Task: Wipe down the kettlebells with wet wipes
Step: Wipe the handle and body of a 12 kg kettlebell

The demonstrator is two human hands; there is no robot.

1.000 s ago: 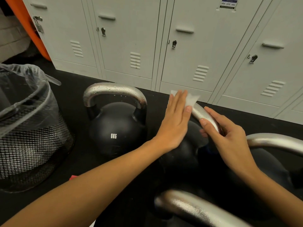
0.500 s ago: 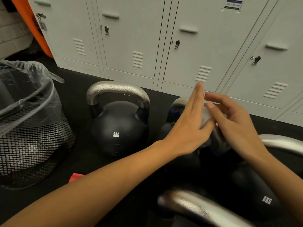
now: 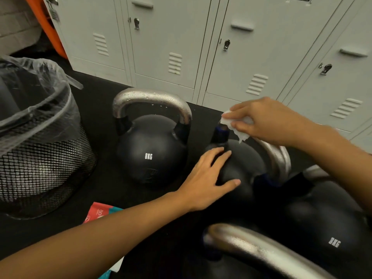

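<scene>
Several black 8 kg kettlebells with silver handles stand on the dark floor. My right hand point(image 3: 265, 119) pinches a white wet wipe point(image 3: 234, 125) against the top left of the middle kettlebell's handle point(image 3: 278, 156). My left hand point(image 3: 209, 180) rests flat, fingers spread, on that kettlebell's black body point(image 3: 241, 166). Another kettlebell point(image 3: 151, 146) stands free to the left, its handle beaded with droplets. One more kettlebell point(image 3: 326, 224) sits at the right, and a blurred silver handle point(image 3: 261, 252) fills the bottom foreground.
A black mesh waste bin point(image 3: 40, 158) lined with a clear bag stands at the left. A red and teal wipes pack point(image 3: 98, 213) lies on the floor under my left forearm. Grey lockers point(image 3: 201, 47) run along the back, with an orange object point(image 3: 48, 27) at the far left.
The wipe passed from my left hand to my right hand. My left hand dropped from the handle onto the kettlebell's body. My right hand moved up to the handle's top left.
</scene>
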